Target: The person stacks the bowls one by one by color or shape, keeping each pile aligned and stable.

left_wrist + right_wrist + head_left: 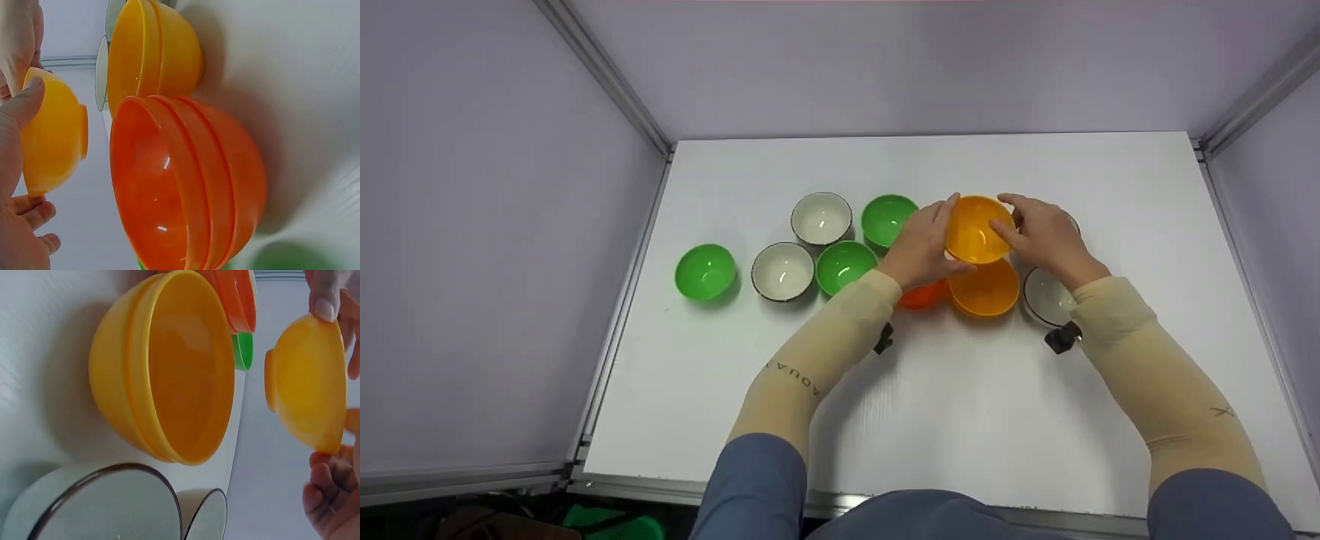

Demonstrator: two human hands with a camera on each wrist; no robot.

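Observation:
Both hands hold one small yellow bowl [975, 229] in the air, tilted, above the other bowls. My left hand [924, 246] grips its left side, with the thumb and fingers curled round the rim [53, 135]. On the bowl's right side my right hand [1035, 232] grips the rim, its fingers curled under the bowl [309, 382]. Directly below stands a second yellow bowl [985, 289] on the white table [960, 405]. An orange bowl [924, 295] sits beside it, half hidden by my left wrist and large in the left wrist view [185, 185].
Three green bowls [705, 271] [846, 266] [887, 217] and two white bowls [782, 271] [821, 218] stand to the left. Another white bowl [1048, 296] lies under my right wrist, with one more behind my right hand [205, 517]. Grey walls enclose the table.

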